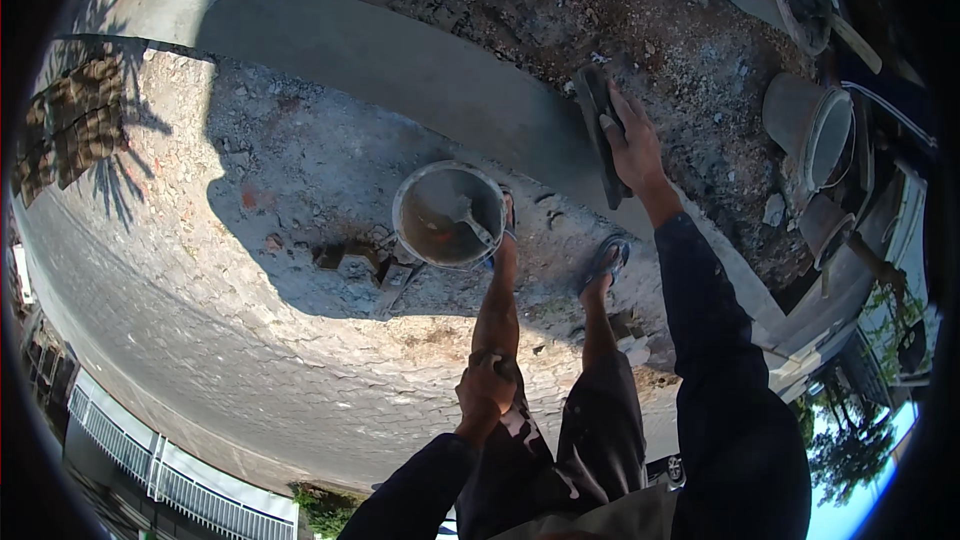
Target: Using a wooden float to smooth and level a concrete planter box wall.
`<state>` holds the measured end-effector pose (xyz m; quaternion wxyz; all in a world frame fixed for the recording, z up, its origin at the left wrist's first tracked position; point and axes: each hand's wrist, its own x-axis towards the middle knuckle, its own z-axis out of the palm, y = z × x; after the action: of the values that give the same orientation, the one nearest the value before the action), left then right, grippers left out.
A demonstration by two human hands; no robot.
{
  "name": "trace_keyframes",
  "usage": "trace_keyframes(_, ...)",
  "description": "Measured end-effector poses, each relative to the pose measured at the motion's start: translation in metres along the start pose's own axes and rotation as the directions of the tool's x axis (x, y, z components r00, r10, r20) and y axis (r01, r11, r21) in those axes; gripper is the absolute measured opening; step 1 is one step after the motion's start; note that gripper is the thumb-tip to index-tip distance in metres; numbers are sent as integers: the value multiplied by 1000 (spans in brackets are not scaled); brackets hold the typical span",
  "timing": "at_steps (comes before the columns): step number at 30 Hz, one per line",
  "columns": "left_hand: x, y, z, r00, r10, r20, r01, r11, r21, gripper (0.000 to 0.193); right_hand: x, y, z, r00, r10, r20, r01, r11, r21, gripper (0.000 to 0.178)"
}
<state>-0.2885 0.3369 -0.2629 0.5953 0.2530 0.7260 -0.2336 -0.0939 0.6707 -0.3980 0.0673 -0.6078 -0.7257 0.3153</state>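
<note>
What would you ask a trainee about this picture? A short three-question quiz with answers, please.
1. Multiple choice: what is the right hand holding?
A) a hammer
B) a long, flat smoothing tool
C) a rope

2. True or false: the left hand is on the left leg.

3. Short answer: which foot is closer to the round bucket?

Key:
1. B, at the edge of the smooth grey strip.
2. True.
3. The left foot; the right foot stands farther off to the right.
</note>
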Motion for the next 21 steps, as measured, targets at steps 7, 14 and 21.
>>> trace_keyframes(7, 2, 7, -4, 1000, -26, 1, 26, 1000, 5, 30, 210, -76, 63, 858, -202, 473, 81, 961, 263, 52)
trace_keyframes(14, 1, 11, -5, 999, -6, -47, 7, 1000, 18, 30, 207, -79, 72, 749, -188, 636, 199, 978, 55, 56)
trace_keyframes(21, 2, 18, -4, 998, 54, -40, -54, 999, 2, 30, 97, 38, -16, 581, 145, 801, -62, 989, -134, 52)
